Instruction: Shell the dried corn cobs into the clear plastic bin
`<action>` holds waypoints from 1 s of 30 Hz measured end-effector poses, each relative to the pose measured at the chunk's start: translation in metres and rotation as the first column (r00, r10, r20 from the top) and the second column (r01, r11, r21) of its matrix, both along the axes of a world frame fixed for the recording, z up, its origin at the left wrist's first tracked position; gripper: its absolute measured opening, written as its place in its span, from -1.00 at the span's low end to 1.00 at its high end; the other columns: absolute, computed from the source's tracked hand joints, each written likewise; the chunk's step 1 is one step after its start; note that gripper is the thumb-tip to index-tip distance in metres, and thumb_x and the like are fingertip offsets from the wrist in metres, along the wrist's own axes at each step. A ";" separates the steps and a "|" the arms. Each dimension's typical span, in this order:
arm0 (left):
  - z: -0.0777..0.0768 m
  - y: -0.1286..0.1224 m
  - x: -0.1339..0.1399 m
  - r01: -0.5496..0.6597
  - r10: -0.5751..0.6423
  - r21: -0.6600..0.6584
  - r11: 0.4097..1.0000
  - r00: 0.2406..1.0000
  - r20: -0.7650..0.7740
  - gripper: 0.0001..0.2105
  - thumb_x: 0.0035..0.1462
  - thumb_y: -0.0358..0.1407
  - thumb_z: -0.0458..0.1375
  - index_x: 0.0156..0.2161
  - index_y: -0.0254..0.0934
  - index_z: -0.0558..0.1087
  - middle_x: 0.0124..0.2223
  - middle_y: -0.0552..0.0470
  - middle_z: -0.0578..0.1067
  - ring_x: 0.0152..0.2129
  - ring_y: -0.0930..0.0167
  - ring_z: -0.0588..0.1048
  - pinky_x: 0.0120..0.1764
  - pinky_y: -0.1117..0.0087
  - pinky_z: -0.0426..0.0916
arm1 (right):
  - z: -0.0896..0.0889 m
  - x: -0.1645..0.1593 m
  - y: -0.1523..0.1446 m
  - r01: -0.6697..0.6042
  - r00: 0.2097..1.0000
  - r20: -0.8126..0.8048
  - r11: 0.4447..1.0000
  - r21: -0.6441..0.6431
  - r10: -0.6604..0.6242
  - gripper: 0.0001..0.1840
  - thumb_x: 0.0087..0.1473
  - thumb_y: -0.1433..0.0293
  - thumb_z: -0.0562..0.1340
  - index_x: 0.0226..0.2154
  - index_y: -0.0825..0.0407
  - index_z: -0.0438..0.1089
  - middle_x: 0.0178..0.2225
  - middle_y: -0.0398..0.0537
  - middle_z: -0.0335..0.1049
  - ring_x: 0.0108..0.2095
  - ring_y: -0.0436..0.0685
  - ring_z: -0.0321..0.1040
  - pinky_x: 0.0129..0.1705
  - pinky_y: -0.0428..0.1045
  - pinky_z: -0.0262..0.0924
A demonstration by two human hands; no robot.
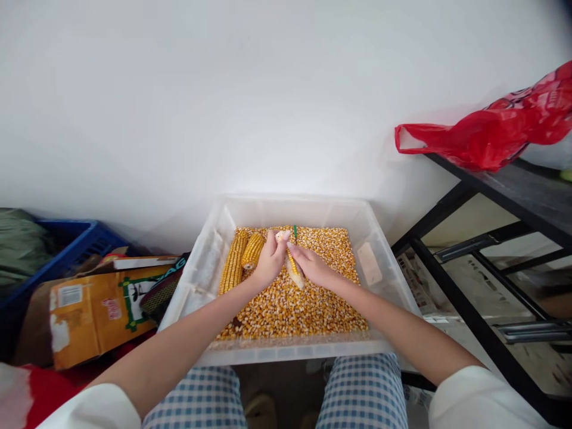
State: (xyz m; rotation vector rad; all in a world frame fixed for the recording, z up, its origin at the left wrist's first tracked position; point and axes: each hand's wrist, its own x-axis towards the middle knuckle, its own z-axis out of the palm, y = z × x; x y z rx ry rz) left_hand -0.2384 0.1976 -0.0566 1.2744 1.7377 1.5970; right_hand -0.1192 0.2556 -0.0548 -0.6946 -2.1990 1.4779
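Note:
Both hands meet over a clear plastic bin (295, 356) filled with loose corn kernels (286, 313). Between them is a partly stripped corn cob (294, 273), tilted, its lower end pale and bare with a strip of yellow kernels still on it. My left hand (270, 257) is closed round the upper part, where a whitish end shows by the thumb. My right hand (311, 266) is closed against the cob's right side, its fingertips partly hidden. Left of my hands, a whole ear of corn (233, 262) and a shorter ear (253, 250) lie on the kernels.
A small green stick (295, 231) pokes up near the bin's back. To the left are an orange cardboard box (105, 310) and a blue crate (74, 229). At right stands a black metal rack (451, 286) with a red plastic bag (487, 134) on top. A white wall (286, 101) rises behind.

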 end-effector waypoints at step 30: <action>-0.013 -0.006 0.007 -0.010 0.007 -0.053 0.999 0.999 -0.053 -0.68 0.24 -0.04 -0.19 -0.42 -0.21 0.11 -0.51 0.12 0.19 -0.57 0.45 0.22 -0.43 0.40 0.14 | -0.011 -0.009 -0.007 0.328 0.941 0.110 0.942 -0.071 -0.320 -0.37 0.09 -0.10 -0.12 -0.63 0.03 0.23 -0.66 -0.12 0.24 -0.61 0.02 0.17 -0.53 -0.07 0.01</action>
